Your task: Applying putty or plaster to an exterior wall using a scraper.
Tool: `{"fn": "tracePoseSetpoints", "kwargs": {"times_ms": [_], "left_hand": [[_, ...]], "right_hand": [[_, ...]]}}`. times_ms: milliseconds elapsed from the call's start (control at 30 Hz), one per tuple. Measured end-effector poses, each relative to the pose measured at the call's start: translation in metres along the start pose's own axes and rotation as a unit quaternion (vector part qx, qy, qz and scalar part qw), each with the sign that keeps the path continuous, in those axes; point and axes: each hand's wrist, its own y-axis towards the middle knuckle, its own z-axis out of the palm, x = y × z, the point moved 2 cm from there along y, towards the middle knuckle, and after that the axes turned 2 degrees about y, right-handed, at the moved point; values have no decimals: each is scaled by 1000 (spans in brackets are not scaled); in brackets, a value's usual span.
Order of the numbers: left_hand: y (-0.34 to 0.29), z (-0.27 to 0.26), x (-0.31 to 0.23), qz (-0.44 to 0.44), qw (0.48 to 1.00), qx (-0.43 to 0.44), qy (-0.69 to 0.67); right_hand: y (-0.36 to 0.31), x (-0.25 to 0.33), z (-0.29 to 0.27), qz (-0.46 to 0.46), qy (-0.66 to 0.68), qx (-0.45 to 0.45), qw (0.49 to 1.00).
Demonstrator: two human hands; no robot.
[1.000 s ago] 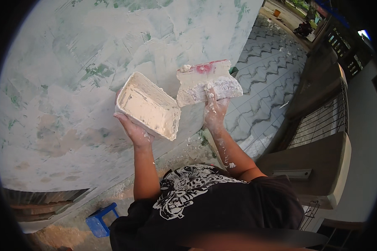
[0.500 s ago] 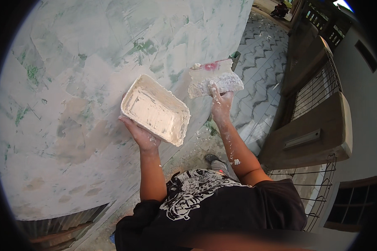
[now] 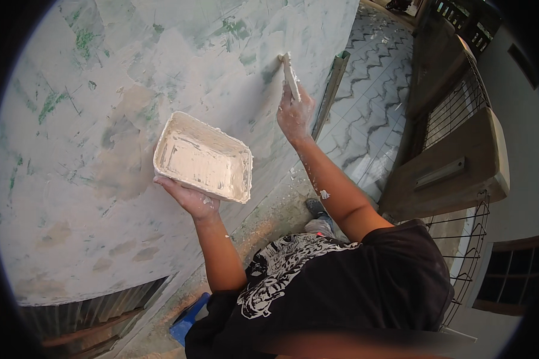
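Note:
My left hand point(image 3: 193, 199) grips a rectangular plastic tub point(image 3: 199, 164) from below, its fingers mostly hidden behind it. Pale putty coats the tub's walls and rim. Farther up and to the right, my right hand point(image 3: 296, 113) is closed round a putty-caked scraper point(image 3: 290, 75), seen nearly edge-on and held close to the wall. Whether its blade touches the surface I cannot tell. The wall point(image 3: 126, 66) bears uneven whitish smears, with green patches and damp beige spots showing through. White putty specks my right hand and forearm.
A narrow post or channel point(image 3: 331, 93) stands at the wall's right end. Beyond it runs a grey-veined tiled floor point(image 3: 365, 107). A concrete slab with wire mesh point(image 3: 446, 167) lies to the right. Putty crumbs dot the ground near my shoe point(image 3: 316, 207); a blue object point(image 3: 188, 319) sits low at left.
My right hand has moved up and left toward the wall, turning the scraper from its broad face to its edge. The tub has shifted slightly left.

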Motion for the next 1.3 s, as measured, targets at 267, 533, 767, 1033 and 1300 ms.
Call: {"fn": "tracePoseSetpoints", "kwargs": {"times_ms": [267, 533, 767, 1033, 1300], "left_hand": [[-19, -61, -40, 84, 993, -76, 17], [-22, -60, -47, 106, 990, -93, -8], [-6, -34, -29, 111, 990, -76, -29], [10, -17, -22, 75, 996, -44, -28], [6, -25, -18, 70, 995, 17, -64]], "right_hand": [[-99, -13, 43, -184, -79, 162, 966], [19, 8, -13, -47, -34, -9, 998], [-90, -9, 84, -160, -28, 150, 975], [-29, -17, -1, -123, -58, 29, 990], [-65, 2, 77, -111, -42, 116, 986]]}}
